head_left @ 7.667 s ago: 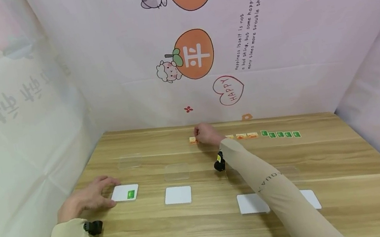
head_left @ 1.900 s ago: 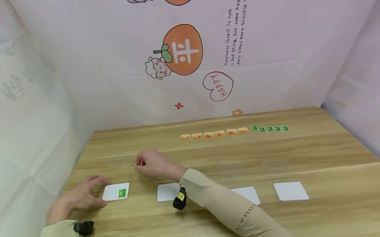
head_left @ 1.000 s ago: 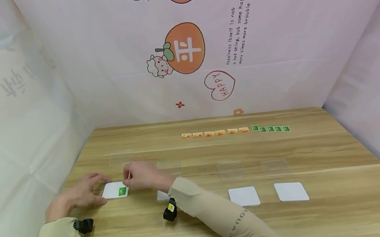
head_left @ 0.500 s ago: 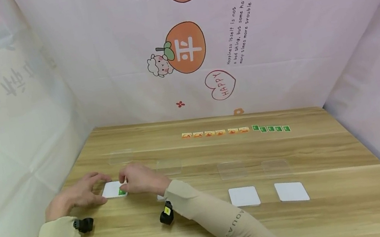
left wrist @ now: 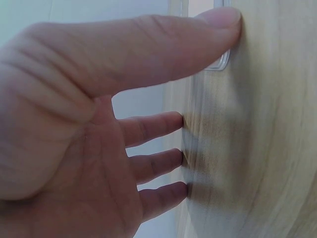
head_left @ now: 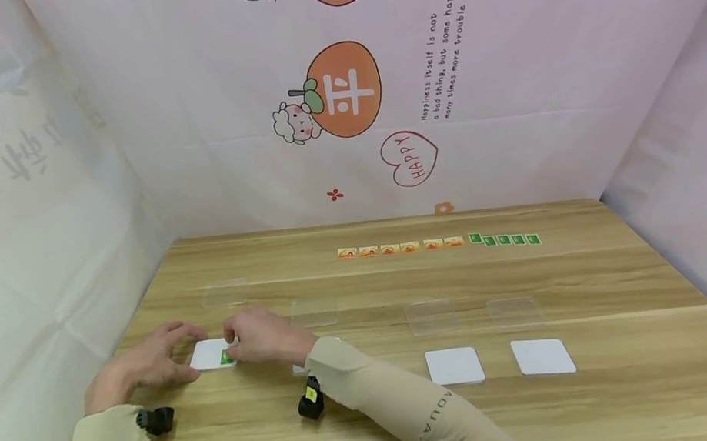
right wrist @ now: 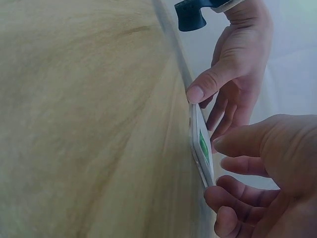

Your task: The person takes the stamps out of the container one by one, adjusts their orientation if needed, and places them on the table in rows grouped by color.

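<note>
A white card [head_left: 207, 354] with rounded corners and a green picture [head_left: 226, 356] lies at the left of the table. My left hand [head_left: 142, 367] holds the card, thumb at its near edge and index finger at the far edge. In the left wrist view, the other fingertips [left wrist: 171, 120] stand down on the wood. My right hand [head_left: 260, 335] is bent over the card's right end, covering part of it. The right wrist view has its thumb close to the green picture [right wrist: 203, 147] and curled fingers at the card's edge; I cannot tell what they pinch.
Two plain white cards [head_left: 455, 366] lie to the right, and another [head_left: 299, 368] is partly under the right forearm. Several clear plastic rectangles [head_left: 431, 317] lie behind them. Farther back runs a row of small orange pieces [head_left: 390, 249] and green pieces [head_left: 502, 239].
My right hand has come from the orange row to the white card, with a small orange bit between its fingers on the way. The left hand has stayed at the card.
</note>
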{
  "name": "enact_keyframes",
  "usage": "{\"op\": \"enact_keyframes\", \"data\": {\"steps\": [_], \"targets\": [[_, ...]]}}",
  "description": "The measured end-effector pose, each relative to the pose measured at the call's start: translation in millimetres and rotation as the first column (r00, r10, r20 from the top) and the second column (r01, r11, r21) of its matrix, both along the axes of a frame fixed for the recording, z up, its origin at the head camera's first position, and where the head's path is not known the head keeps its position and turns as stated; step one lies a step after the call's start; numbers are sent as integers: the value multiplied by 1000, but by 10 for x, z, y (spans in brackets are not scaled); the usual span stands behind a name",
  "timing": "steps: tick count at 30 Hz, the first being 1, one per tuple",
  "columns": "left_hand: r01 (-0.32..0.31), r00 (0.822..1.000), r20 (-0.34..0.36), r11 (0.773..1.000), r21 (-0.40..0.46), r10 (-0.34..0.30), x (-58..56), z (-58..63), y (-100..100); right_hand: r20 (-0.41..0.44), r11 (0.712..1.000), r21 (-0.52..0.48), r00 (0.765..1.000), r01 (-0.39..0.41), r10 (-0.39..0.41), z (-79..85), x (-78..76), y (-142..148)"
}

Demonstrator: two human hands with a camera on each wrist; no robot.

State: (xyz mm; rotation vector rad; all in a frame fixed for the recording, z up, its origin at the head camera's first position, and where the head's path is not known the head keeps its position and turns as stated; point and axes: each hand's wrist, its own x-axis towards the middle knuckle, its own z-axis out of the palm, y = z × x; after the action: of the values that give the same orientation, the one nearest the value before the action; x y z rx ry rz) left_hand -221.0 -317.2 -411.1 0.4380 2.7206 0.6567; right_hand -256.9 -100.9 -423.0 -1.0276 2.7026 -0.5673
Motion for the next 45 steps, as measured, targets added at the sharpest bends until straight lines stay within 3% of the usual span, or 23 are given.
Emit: {"op": "enact_keyframes", "data": {"steps": [9,21,28,45], "targets": [[-8,1000,13,1000,8,8,21,5,11,-47,999,37,999,3,-1,-57,7,-10],[-10,1000,19,1000,1,10,14,-1,11,-33,998,57,999,28,-26,-69,34,-17],[-29,997,66,999,36,26,21,5,13,-22,998,48,999,32,-31,-91,37,-42],[-26,998,50,999,26,25,18,-2,1,6,997,58,998,54,-55,-50,48,-82]]}}
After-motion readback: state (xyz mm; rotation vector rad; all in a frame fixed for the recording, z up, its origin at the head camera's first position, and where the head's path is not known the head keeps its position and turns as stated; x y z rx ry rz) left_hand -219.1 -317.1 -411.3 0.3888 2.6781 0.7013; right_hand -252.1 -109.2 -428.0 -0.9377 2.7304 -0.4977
